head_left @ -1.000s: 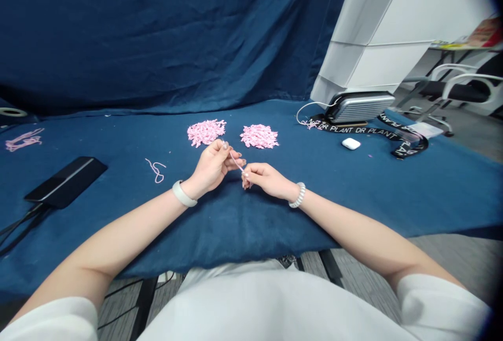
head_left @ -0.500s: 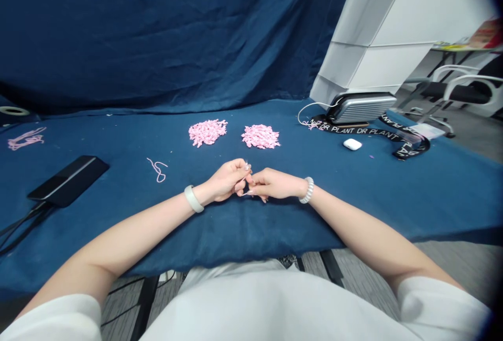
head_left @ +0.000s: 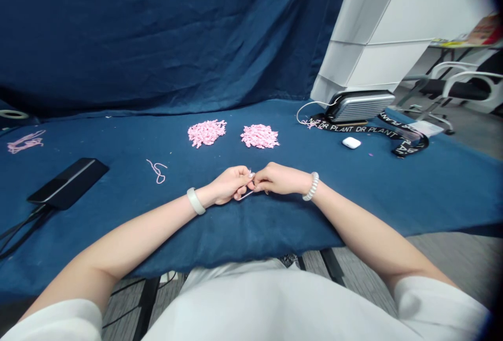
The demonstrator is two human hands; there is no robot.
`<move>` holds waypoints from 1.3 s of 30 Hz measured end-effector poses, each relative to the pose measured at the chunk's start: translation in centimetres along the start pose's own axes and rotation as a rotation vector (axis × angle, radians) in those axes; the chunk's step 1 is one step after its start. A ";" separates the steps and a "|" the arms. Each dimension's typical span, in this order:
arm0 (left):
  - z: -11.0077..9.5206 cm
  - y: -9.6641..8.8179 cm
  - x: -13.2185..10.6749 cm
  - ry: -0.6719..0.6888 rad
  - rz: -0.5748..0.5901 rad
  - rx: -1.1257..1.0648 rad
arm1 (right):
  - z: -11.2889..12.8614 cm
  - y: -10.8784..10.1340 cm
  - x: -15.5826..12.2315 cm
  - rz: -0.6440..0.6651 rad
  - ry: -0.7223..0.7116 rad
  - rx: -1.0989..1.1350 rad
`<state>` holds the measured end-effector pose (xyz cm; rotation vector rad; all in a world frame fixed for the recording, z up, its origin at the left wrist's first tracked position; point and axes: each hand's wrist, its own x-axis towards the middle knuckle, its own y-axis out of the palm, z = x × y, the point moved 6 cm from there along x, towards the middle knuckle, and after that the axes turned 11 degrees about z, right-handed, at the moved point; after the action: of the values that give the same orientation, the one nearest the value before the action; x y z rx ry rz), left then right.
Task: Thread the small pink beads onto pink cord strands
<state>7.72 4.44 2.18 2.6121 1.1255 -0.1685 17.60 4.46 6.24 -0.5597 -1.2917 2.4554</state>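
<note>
My left hand is closed in a pinch, fingertips against those of my right hand, over the table's front half. My right hand is pinched too. A short length of thin pale pink yarn runs below the fingertips from one hand to the other. What else lies between the fingertips is too small to make out. Beyond the hands lie two heaps of small pink knotted yarn pieces, a left heap and a right heap. A loose pink yarn strand lies left of my left hand.
On the left are a black power bank-like device with cables and a bundle of pink yarn. To the right stand a silver ribbed case, a black lettered ribbon and a white earbud case. A blue cloth hangs behind.
My right hand has turned and closed in with its fingertips against the left hand's. Both hands have dropped slightly, and the yarn now stretches between them below the fingers.
</note>
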 end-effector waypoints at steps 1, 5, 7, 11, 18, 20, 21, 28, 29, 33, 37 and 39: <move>0.0 0.0 0.0 -0.007 0.004 0.001 | 0.1 -0.1 -0.1 0.001 -0.016 0.011; 0.0 -0.1 0.1 -0.010 0.016 0.002 | 0.0 -1.0 -0.6 -0.035 -0.036 0.042; 0.1 -0.2 0.1 -0.014 0.006 -0.001 | -0.2 -1.3 -0.8 -0.060 -0.025 0.043; 0.2 -0.4 0.1 -0.026 -0.011 0.017 | -0.4 -1.7 -0.9 -0.116 -0.003 0.029; 0.2 -0.6 0.1 -0.026 -0.031 -0.006 | -0.5 -1.5 -0.6 -0.129 0.036 0.048; 0.1 -0.7 0.1 -0.023 -0.045 -0.018 | -0.7 -1.4 -0.6 -0.129 0.058 0.063; 0.1 -0.7 0.1 -0.026 -0.049 -0.020 | -0.8 -1.4 -0.6 -0.127 0.067 0.075; 0.2 -0.9 0.2 -0.005 -0.076 -0.125 | -1.2 -0.8 -0.4 -0.101 0.068 0.036; 0.2 -1.0 0.2 -0.001 -0.084 -0.145 | -1.0 -0.4 -0.2 -0.074 0.052 0.031; 0.2 -1.2 0.2 0.000 -0.106 -0.189 | -0.3 1.1 0.7 -0.040 -0.005 -0.028; 0.2 -1.2 0.2 -0.003 -0.109 -0.203 | -0.2 1.5 1.2 -0.063 -0.015 -0.057; 0.2 -1.1 0.2 -0.004 -0.099 -0.221 | -0.3 1.1 1.0 -0.088 -0.007 -0.055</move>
<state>7.05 5.28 1.70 2.3645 1.1996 -0.0657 16.83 4.55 4.99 -0.4975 -1.3605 2.3590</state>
